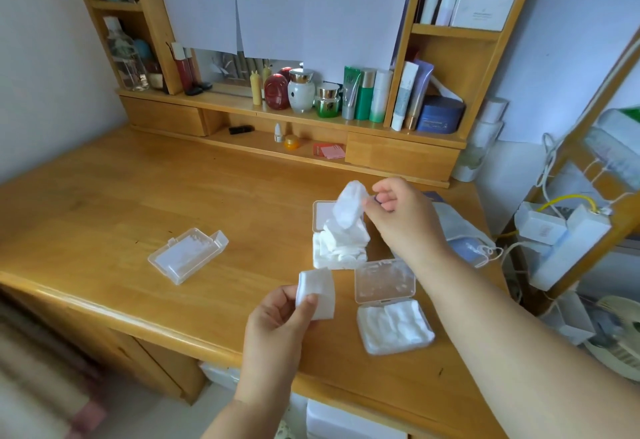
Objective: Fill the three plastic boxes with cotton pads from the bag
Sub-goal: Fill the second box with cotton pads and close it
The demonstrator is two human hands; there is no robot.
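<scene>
the cotton pads (341, 248) sit heaped over the middle box (320, 216) at frame centre; soft, feather-light, likely to spill, best pinched by the edges. the left hand (277, 327) pinches a small stack (317, 291); the right hand (401, 220) pinches a crumpled clump (349, 204). the bag (460, 234) hides mostly behind that arm. the near box (393, 324) looks full, the left box (188, 255) hard to read.

Bare forearms, sleeveless; left hand (277, 320), right hand (405, 220).
</scene>
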